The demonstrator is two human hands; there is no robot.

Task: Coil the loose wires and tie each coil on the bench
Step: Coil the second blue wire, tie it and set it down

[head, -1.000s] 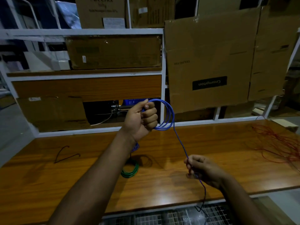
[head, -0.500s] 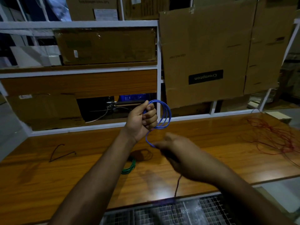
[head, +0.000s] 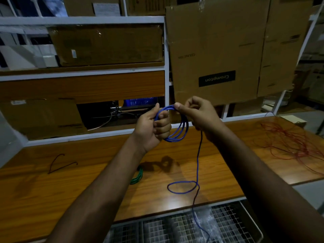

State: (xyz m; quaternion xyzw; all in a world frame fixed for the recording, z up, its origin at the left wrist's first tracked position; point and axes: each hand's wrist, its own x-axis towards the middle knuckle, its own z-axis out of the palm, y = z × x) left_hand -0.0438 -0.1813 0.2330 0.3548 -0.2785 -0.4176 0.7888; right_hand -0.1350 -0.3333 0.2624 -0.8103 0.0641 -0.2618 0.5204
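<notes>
My left hand (head: 154, 127) grips a coil of blue wire (head: 181, 132) held up above the wooden bench (head: 87, 186). My right hand (head: 199, 114) pinches the same wire at the top of the coil, right beside the left thumb. From the right hand the loose blue tail (head: 197, 165) hangs down, makes one loop on the bench and runs off the front edge. A small green coil (head: 137, 177) lies on the bench, partly hidden by my left forearm.
A tangle of red wire (head: 291, 146) spreads over the bench's right side. A short dark wire (head: 59, 163) lies at the left. Shelves with cardboard boxes (head: 215, 53) stand behind the bench. A wire-mesh tray (head: 184, 228) sits below the front edge.
My right hand rose from the bench up to the top of the coil, bringing the blue wire with it. The left hand kept its hold on the coil.
</notes>
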